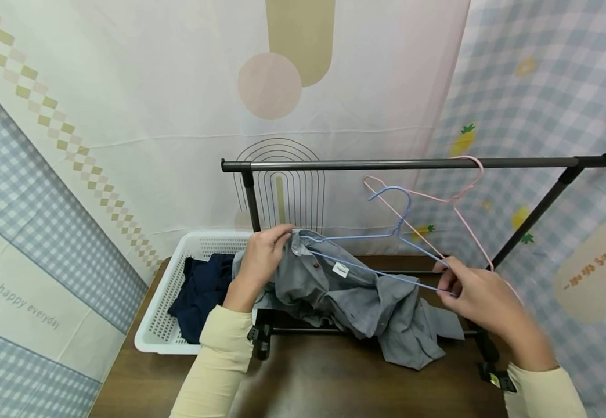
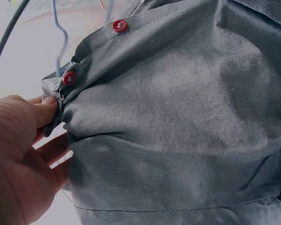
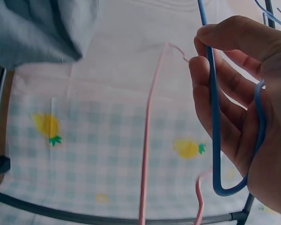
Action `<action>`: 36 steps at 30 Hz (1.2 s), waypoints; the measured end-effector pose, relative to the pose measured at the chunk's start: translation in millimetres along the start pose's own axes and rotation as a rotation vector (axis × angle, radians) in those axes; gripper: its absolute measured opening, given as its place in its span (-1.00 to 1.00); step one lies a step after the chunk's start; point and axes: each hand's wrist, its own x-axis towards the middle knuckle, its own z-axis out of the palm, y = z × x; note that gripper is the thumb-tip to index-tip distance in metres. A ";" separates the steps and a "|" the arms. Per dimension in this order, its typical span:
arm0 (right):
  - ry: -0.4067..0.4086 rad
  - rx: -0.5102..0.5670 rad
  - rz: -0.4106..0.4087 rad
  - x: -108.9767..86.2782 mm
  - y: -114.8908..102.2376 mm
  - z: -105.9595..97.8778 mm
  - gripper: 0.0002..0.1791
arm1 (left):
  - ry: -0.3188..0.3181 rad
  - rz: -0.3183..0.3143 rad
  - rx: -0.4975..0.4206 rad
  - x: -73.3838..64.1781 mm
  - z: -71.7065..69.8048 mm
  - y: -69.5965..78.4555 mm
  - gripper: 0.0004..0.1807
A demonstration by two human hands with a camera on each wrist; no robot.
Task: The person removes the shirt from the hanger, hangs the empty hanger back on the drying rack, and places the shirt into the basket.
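Note:
A grey shirt [image 1: 345,296] with red buttons hangs in loose folds below my left hand [image 1: 261,258]. That hand pinches the shirt's edge near the collar, thumb on top, as the left wrist view shows close to a red button [image 2: 69,78]. My right hand [image 1: 478,293] grips one end of a blue hanger [image 1: 355,237]; its bend lies in the palm in the right wrist view. The hanger's other end reaches inside the shirt's neck opening, beside the left fingers. Its hook points up, unattached, in front of the rack. A white label [image 1: 341,269] shows inside the collar.
A black garment rack [image 1: 418,164] stands on the wooden table [image 1: 313,377]. From its bar hangs a pink hanger [image 1: 470,220], just behind the right hand. At the left, a white basket [image 1: 148,334] holds dark navy clothing [image 1: 204,296]. Patterned curtains surround the table.

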 end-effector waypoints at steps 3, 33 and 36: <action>0.018 0.008 0.015 -3.3 3.3 -7.4 -0.56 | 0.013 -0.037 0.008 -1.6 2.3 -3.9 -0.77; 0.214 -0.052 0.278 2.6 13.0 2.7 -0.62 | -0.100 -0.080 -0.172 -66.9 114.7 38.2 -0.80; 0.197 -0.050 0.318 1.8 15.2 4.2 -0.63 | -0.097 -0.072 -0.184 -79.0 128.1 39.5 -0.81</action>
